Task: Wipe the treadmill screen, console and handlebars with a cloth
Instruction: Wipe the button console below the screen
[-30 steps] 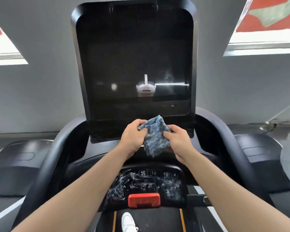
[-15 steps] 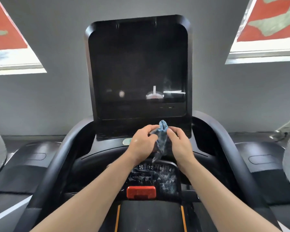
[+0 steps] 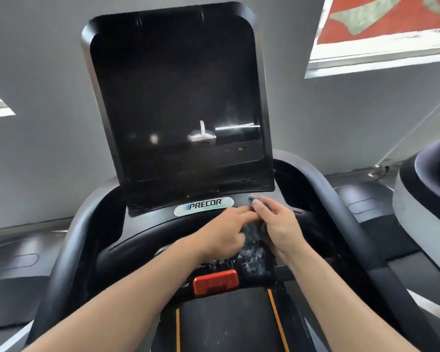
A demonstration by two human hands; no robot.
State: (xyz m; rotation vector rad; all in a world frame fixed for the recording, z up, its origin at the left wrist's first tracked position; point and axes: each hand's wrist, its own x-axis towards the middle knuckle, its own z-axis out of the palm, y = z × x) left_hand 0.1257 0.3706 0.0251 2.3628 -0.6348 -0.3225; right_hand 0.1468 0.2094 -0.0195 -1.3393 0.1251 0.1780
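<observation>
Just right of the frame's centre, both hands pinch a small blue cloth (image 3: 255, 231) between them: the left hand (image 3: 224, 233) closes on its near side, the right hand (image 3: 277, 226) grips its top. It looks soft, light and limp, so it is best bunched into the palm before pressing it on the dark screen (image 3: 175, 97) above.

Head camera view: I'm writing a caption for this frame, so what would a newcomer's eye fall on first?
The tall, glossy black treadmill screen fills the upper middle, dark and mirroring a few pale lights. Just below it, over the console, the left hand and right hand meet around a bunched blue cloth. Lower down, a bright red rectangular stop button stands out at the console's near edge.
</observation>
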